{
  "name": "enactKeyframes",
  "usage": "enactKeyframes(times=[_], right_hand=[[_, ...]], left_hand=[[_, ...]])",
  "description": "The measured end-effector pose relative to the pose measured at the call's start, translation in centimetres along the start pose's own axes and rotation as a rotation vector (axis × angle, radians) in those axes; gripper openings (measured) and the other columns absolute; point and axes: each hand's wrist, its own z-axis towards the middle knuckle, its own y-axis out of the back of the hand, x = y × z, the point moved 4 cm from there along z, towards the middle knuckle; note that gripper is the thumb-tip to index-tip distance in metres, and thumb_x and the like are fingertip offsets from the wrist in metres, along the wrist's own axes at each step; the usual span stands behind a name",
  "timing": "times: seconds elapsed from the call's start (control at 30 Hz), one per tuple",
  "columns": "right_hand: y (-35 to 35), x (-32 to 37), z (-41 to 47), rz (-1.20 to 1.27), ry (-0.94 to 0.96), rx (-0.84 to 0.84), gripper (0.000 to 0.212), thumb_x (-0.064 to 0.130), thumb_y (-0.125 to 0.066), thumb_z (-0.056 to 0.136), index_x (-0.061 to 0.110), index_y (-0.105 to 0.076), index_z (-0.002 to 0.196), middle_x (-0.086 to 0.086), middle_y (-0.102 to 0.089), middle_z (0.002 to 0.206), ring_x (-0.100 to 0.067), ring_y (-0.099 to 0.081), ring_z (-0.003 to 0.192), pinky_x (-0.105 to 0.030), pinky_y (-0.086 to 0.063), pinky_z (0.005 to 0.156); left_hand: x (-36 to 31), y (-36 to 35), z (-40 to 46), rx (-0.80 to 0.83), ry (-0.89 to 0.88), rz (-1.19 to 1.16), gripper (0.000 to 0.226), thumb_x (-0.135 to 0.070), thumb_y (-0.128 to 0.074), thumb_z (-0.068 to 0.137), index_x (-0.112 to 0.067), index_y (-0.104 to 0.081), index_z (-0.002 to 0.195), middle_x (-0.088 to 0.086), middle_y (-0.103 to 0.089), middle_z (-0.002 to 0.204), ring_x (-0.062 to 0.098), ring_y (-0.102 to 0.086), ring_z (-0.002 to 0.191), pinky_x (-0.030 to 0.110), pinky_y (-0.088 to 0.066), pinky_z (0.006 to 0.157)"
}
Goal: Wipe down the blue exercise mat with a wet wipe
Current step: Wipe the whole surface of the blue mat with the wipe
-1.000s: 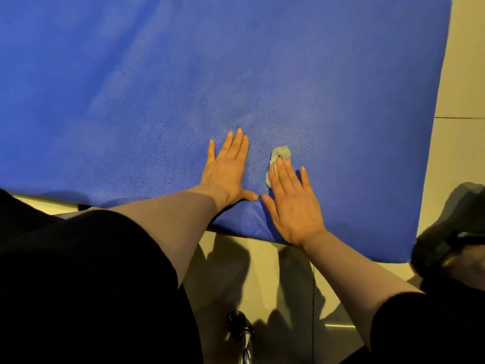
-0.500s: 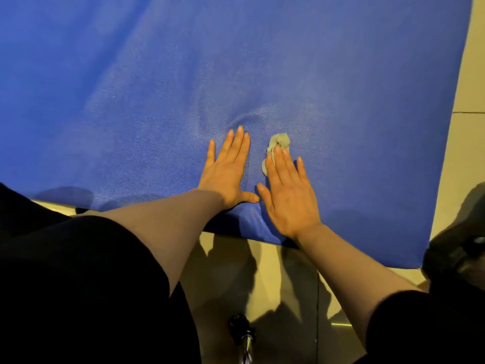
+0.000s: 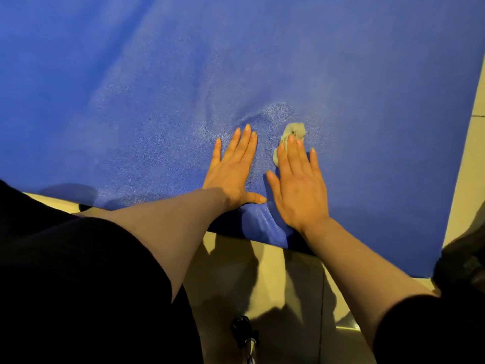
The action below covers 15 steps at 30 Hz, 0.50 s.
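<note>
1. Across the tiled floor (image 3: 286,279) lies the blue exercise mat (image 3: 136,82), filling most of the view; its near edge runs just past the person's wrists and its right edge meets bare tile at the right side of the view. It looks soft and yielding: the surface puckers into shallow creases ahead of the fingertips, so I judge it will bunch or creep under a hard push and needs holding flat.
2. Near the mat's near edge, the left hand (image 3: 232,170) lies flat with fingers straight and together, thumb spread out sideways, pressing the mat down and holding nothing.
3. Just beside it, the right hand (image 3: 298,185) is also flat, its straight fingers pressing on the wipe rather than curling round it.
4. Under those fingertips sits the wet wipe (image 3: 295,131), a small crumpled grey wad touching the mat, most of it poking out beyond the fingers. It seems light, limp and damp, likely to slip out if pressure eases; a flat palm or finger press over its middle should steer it best.
5. At the bottom edge, a small dark object (image 3: 242,331) rests on the floor; I cannot tell what it is.
</note>
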Motion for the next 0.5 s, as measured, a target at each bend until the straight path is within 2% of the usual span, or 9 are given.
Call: enactKeyframes(times=[0.1,0.2,0.37,0.5], right_hand=[[1.5,0.5,5.4,-0.003,0.007,0.016,0.068,0.047,-0.015,0.101,0.003,-0.017,0.153,-0.015,-0.015,0.16,-0.027,-0.009,0.149,-0.043,0.001,0.119],[1.9,0.1,7.4,-0.017,-0.006,0.076,0.064,0.044,-0.022,0.104,0.005,-0.009,0.154,-0.013,-0.003,0.162,-0.024,0.0,0.15,-0.042,0.005,0.12],[0.9,-0.6,1.7,0.028,0.032,-0.032,0.068,0.046,-0.016,0.099,0.004,-0.023,0.152,-0.015,-0.018,0.16,-0.027,-0.011,0.149,-0.044,-0.004,0.121],[0.5,-0.1,2.3,0.047,-0.023,0.002,0.071,0.048,-0.016,0.098,0.002,-0.021,0.152,-0.018,-0.018,0.159,-0.029,-0.011,0.149,-0.043,-0.004,0.121]], left_hand=[[0.4,0.1,0.0,-0.008,0.005,-0.024,0.133,-0.072,-0.067,0.067,-0.015,0.018,0.151,0.002,0.024,0.159,0.019,0.024,0.146,0.047,0.018,0.114],[0.2,-0.3,-0.4,0.02,0.005,-0.003,0.133,-0.073,-0.066,0.067,-0.015,0.019,0.151,0.003,0.024,0.159,0.02,0.024,0.146,0.049,0.018,0.114],[0.1,0.0,-0.1,0.015,0.013,0.009,0.135,-0.072,-0.069,0.067,-0.015,0.022,0.15,0.002,0.028,0.158,0.019,0.026,0.145,0.047,0.018,0.114],[0.4,-0.2,0.1,0.011,0.019,0.019,0.136,-0.073,-0.068,0.066,-0.015,0.021,0.15,0.002,0.027,0.158,0.018,0.026,0.145,0.047,0.018,0.114]])
